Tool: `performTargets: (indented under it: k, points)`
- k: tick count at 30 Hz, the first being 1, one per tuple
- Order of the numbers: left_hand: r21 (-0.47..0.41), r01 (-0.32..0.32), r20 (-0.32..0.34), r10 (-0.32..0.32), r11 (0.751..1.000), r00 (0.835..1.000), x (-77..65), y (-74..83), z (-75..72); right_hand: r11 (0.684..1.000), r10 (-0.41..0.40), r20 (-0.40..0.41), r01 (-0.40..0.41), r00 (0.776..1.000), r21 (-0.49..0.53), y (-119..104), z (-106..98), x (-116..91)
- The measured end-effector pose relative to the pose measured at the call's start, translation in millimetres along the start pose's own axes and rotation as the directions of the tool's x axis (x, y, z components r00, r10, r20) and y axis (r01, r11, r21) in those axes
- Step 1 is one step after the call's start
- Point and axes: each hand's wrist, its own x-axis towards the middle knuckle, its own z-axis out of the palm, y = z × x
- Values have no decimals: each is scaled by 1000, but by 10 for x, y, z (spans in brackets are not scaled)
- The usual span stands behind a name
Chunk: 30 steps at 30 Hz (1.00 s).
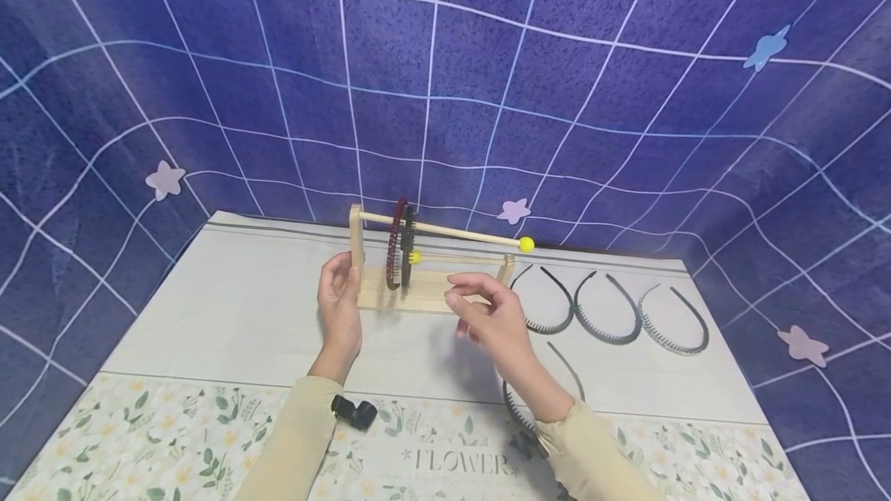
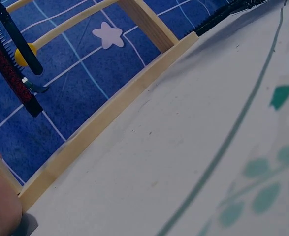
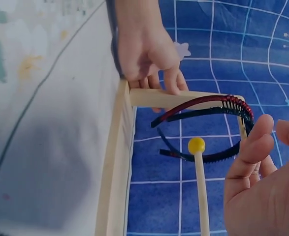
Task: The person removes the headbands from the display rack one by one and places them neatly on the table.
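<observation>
A light wooden stand [image 1: 421, 296] rises at the back of the table, with two rods tipped by yellow balls. Its left post is gripped low down by my left hand [image 1: 339, 304], thumb on one side and fingers on the other. From the upper rod [image 1: 466, 233] hang a dark red headband [image 1: 394, 253] and a black headband [image 1: 407, 246], side by side near that post. My right hand [image 1: 494, 319] is in front of the stand's right part, fingers loosely bent and holding nothing. In the right wrist view, its fingertips [image 3: 262, 129] appear beside the headbands' toothed curve.
To the right lie several dark headbands, among them a black one [image 1: 608, 341] and one with a pale toothed edge [image 1: 678, 348]. Another headband [image 1: 513, 408] is partly hidden under the right forearm. A blue gridded cloth [image 1: 445, 114] hangs behind the table.
</observation>
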Motion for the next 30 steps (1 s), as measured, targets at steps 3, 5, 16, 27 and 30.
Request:
performTargets:
  k: [3, 5, 16, 27, 30]
  points:
    - [3, -1, 1, 1, 1000, 1000, -4, -5, -1, 1000, 0, 4, 0, 1000, 4, -13, 63, 61]
    - [3, -3, 0, 3, 1000, 1000, -7, -5, 0, 1000, -2, 4, 2, 1000, 7, -25, 104, 100]
    - [-26, -13, -13, 12, 1000, 1000, 2, -15, 10, 999, 31, 10, -31, 999, 37, -89, 337, 317]
    - [-15, -2, -18, 2, 1000, 1000, -6, 1, 11, 996, 71, -1, -71, 997, 53, -80, 544, 471]
    - [-21, 1, -25, -1, 1000, 1000, -6, 6, 21, 994, 84, -10, -84, 996, 64, -95, 586, 504]
